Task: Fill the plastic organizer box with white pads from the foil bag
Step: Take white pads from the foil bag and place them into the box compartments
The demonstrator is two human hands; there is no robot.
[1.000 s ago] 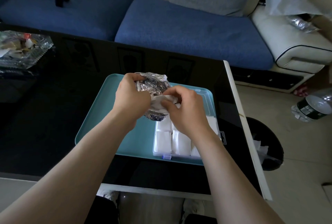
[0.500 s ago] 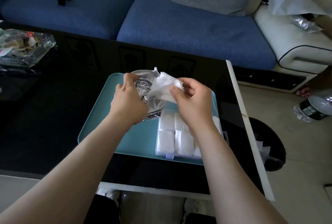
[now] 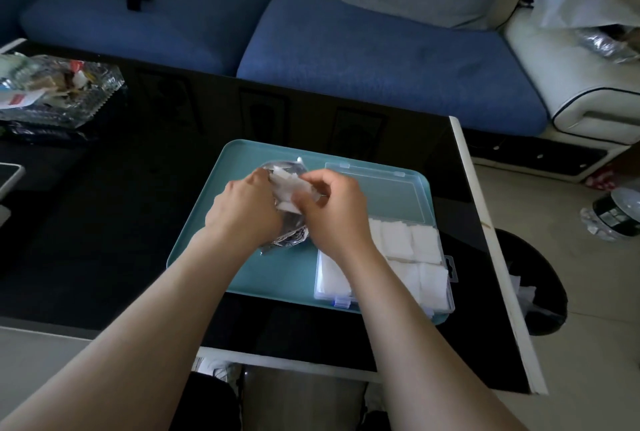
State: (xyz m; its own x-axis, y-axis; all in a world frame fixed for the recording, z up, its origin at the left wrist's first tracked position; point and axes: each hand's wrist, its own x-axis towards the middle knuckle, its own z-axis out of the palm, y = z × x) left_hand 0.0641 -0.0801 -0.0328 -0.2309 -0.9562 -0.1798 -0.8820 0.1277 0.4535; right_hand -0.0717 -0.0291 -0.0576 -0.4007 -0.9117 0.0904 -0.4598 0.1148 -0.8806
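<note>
At the tray's middle, head view: the foil bag (image 3: 290, 238) sits over the teal tray (image 3: 214, 240); whether its base rests on the tray is unclear.
Left hand: the left hand (image 3: 242, 212) grips the bag's upper part, fingers curled round the foil.
Right hand: the right hand (image 3: 334, 211) pinches a bunch of white pads (image 3: 285, 188) at the bag's mouth, fingers curled on them.
Box: the plastic organizer box (image 3: 320, 280) lies along the tray's right edge, its lid open flat toward the far edge. The stacked pads (image 3: 408, 247) fill the compartments that show, and the right forearm hides its left part.
Handling: the pads are probably light, soft and limp and may cling together, so take the bunch by one edge, thumb against fingers. The foil looks thin and slick, best held near the mouth.
Look: the pads are square, white and slightly fluffy. The bag is silver, shiny and heavily crumpled.
</note>
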